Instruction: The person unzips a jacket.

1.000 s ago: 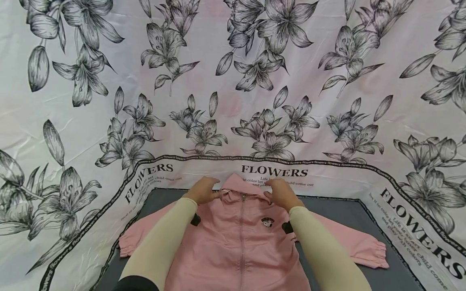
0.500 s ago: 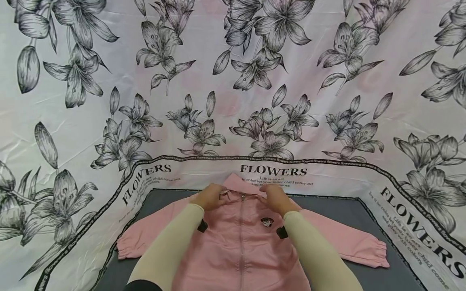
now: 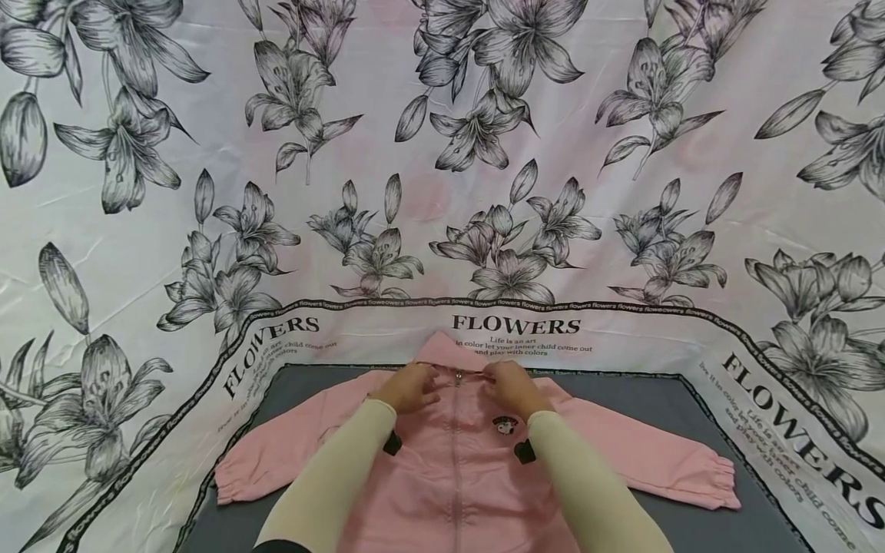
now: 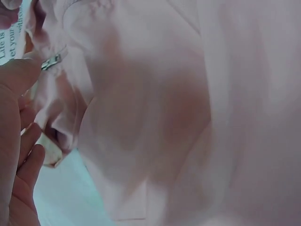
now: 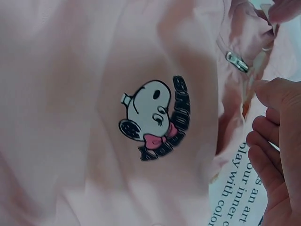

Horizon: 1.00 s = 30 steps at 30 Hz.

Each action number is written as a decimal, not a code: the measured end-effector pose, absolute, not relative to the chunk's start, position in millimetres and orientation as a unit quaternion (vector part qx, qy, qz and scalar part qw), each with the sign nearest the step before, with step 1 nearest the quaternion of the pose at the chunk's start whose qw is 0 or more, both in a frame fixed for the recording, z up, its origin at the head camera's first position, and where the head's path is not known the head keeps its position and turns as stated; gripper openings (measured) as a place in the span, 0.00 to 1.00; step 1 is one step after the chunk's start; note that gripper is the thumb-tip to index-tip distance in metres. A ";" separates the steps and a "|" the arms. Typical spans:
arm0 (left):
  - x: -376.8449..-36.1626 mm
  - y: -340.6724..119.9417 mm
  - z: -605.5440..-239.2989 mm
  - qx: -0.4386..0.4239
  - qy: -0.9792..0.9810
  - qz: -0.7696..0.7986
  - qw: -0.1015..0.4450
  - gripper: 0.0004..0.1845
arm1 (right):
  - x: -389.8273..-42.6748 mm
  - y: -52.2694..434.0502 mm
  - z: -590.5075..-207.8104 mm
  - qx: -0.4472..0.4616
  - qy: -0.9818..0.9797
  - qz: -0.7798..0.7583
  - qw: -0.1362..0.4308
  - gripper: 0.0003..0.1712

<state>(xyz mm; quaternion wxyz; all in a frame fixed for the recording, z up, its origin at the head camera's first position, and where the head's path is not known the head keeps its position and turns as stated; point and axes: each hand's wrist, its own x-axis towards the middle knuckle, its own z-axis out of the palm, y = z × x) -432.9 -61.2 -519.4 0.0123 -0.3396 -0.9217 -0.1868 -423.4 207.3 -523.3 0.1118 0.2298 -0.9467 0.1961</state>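
A pink zip-up jacket (image 3: 456, 476) lies front up on a grey mat (image 3: 622, 399), both sleeves spread out. A cartoon dog patch (image 5: 153, 117) sits on its chest. My left hand (image 3: 413, 386) pinches the collar just left of the metal zipper pull (image 3: 457, 377). In the left wrist view a fingertip (image 4: 19, 75) presses right beside the pull (image 4: 51, 62). My right hand (image 3: 508, 386) pinches the collar just right of the pull, its fingers (image 5: 277, 117) curled at the collar's edge near the pull (image 5: 236, 61). Cream sleeves cover both forearms.
A white cloth (image 3: 442, 153) printed with black lilies and the word FLOWERS lies all around the mat and rises behind it. The jacket's elastic cuffs reach the mat's left side (image 3: 228, 488) and right side (image 3: 722, 484).
Both hands have slid inward along the collar, from its outer corners to either side of the zipper pull. The jacket has stayed flat.
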 end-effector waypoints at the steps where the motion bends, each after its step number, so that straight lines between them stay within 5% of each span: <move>1: -433.0 -59.4 -520.6 -0.344 -0.922 -0.180 0.018 0.16 | -423.7 206.2 -524.5 0.229 -0.947 0.196 0.110 0.10; 16: -451.2 -44.8 -541.1 -0.359 -0.922 -0.140 0.046 0.14 | -426.2 193.9 -537.8 0.234 -0.945 0.219 0.068 0.17; 22: -454.9 -40.3 -544.7 -0.352 -0.926 -0.122 0.053 0.11 | -426.4 191.5 -547.6 0.262 -0.937 0.217 0.079 0.10; 26: -457.1 -38.4 -546.6 -0.351 -0.927 -0.115 0.065 0.18 | -430.8 192.7 -554.3 0.264 -0.941 0.198 0.079 0.03; 30: -460.6 -36.7 -545.2 -0.347 -0.929 -0.102 0.073 0.15 | -435.9 193.8 -557.1 0.265 -0.942 0.187 0.091 0.07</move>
